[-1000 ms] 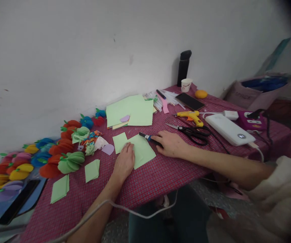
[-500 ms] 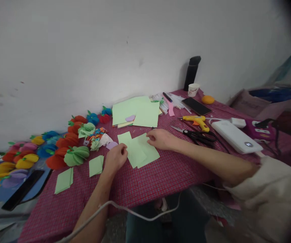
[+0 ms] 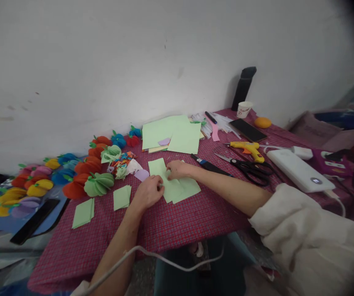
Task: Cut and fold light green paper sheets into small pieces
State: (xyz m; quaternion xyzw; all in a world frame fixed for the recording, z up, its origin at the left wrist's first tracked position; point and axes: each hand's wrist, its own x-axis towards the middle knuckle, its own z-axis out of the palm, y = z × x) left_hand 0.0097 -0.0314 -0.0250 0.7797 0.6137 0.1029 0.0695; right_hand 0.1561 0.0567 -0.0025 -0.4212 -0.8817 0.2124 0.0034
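Sheets of light green paper (image 3: pixel 179 191) lie overlapping on the table in front of me. At their left edge is my left hand (image 3: pixel 148 192), fingers curled in, thumb and fingertips closed on the paper's edge. My right hand (image 3: pixel 178 169) reaches over the sheets from the right, its fingertips pinched together on the upper one, which buckles slightly there. Small stacks of cut green paper, a nearer stack (image 3: pixel 121 198) and a farther-left stack (image 3: pixel 83 213), lie left of my left hand. A blue-and-black utility knife (image 3: pixel 210 165) rests partly behind my right forearm.
Larger green sheets (image 3: pixel 184 137) lie by the wall. Paper pumpkins (image 3: pixel 99 183) and scraps (image 3: pixel 121 166) crowd the left. On the right are scissors (image 3: pixel 247 167), a yellow glue gun (image 3: pixel 249 150), a phone (image 3: pixel 247 130), a power bank (image 3: pixel 300 170) and a paper cup (image 3: pixel 244 109). A white cable (image 3: pixel 177 267) hangs in front.
My right hand has moved left from the right sheet's top edge onto the middle of the papers, uncovering the utility knife. My left hand stays at the left edge. The view has shifted slightly.
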